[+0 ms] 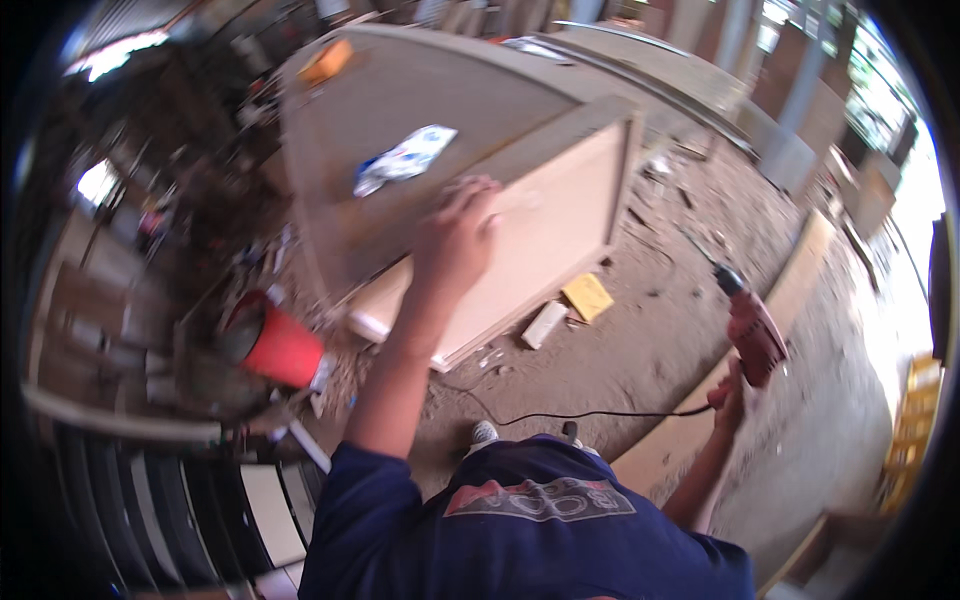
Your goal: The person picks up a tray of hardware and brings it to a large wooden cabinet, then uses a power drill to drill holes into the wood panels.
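My right hand (732,398) is wrapped round the handle of a red power drill (756,338), held out to the right with its long bit aimed up and to the left. A black cord trails from the handle. In front of me, a large wooden cabinet frame (545,235) lies tilted on the ground, its pale inner side facing me. Over its near top edge is my left hand (455,235), fingers curled and somewhat blurred. Whether it touches the wood, and what it may hold, I cannot make out. Beyond that hand lies a crumpled white and blue plastic packet (405,160) on the brown panel.
A red bucket (283,345) lies tipped at the left. A yellow block (587,297) and a whitish block (544,325) sit by the cabinet. An orange object (325,63) rests on its far corner. A long board (690,425) lies at the right; the cord (590,413) crosses the dirt floor.
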Available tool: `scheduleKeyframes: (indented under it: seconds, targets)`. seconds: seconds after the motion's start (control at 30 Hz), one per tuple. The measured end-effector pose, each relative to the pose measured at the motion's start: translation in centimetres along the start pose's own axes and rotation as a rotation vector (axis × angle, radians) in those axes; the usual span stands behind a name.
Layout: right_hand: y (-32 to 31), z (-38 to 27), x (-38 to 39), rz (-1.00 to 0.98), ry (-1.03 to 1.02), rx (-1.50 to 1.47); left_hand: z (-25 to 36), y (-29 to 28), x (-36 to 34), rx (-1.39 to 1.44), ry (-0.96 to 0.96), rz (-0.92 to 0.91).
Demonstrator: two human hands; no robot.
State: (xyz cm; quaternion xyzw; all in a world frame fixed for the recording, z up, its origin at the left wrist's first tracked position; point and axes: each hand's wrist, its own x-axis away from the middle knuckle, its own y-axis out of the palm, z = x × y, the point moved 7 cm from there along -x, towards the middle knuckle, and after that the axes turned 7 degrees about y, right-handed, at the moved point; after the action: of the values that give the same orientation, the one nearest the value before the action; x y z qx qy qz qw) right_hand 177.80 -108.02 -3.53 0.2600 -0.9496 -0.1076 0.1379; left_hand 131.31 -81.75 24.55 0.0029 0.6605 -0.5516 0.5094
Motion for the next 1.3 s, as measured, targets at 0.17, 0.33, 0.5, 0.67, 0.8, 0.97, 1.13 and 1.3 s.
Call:
scheduleKeyframes:
  seconds: [0.17,0.33,0.5,0.67,0.8,0.97,1.13,1.3]
  targets:
    - [5.4,0.8,-0.7,-0.126,0.127,-0.021,3.5,-0.6,2.0,-0.112,0.051,0.075]
    - [9.7,2.1,0.5,-0.292,0.165,0.037,3.4,-7.4,7.4,0.035,-0.026,0.172]
    - [14.6,2.0,4.5,-0.367,0.149,-0.037,-6.5,-16.2,13.5,0.078,-0.221,0.318]
    - [17.7,1.5,7.7,-0.387,0.18,-0.081,-12.7,-17.8,13.5,-0.092,-0.141,0.018]
    - [18.3,1.0,10.0,-0.292,0.082,-0.099,-17.1,-17.4,11.4,-0.167,-0.052,-0.213]
    - [17.2,5.8,11.8,-0.341,0.177,-0.296,-22.4,-14.8,10.8,0.01,0.209,-0.307]
    - [20.4,5.2,20.5,-0.125,0.123,-0.297,-24.6,-13.3,11.4,0.135,0.346,-0.03]
    - [25.3,3.0,26.9,-0.238,0.003,-0.351,-27.5,-13.7,11.3,0.278,0.386,-0.009]
